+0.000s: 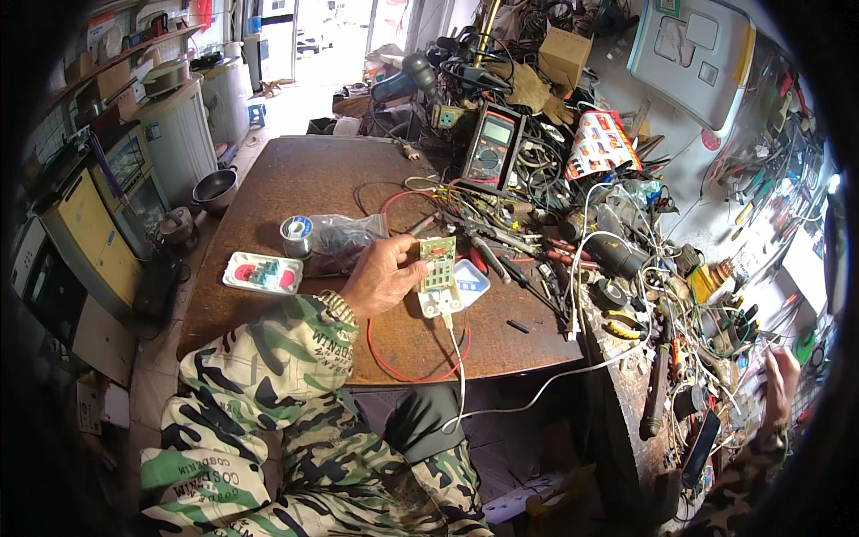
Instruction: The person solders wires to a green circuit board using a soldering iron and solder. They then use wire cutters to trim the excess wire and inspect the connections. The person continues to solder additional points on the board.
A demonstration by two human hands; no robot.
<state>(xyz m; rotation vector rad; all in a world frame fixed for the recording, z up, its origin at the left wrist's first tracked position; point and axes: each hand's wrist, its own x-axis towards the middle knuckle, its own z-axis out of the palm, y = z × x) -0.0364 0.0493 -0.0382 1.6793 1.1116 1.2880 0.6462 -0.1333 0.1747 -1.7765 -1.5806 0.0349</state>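
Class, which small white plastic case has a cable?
The case in the left hand, with a white cable; the left case and right case show none.

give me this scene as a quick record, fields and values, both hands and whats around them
left hand: holds an open white case with a greenish board showing
cord: white cord hangs from the case's lower end
right hand: out at far right, near cluttered tools and cables; grip unclear
surface: brown table
left of case: solder spool, clear plastic bag, white tray holding small red and blue parts
beyond case: multimeter, propped up
loose wire: red wire, curving on the table
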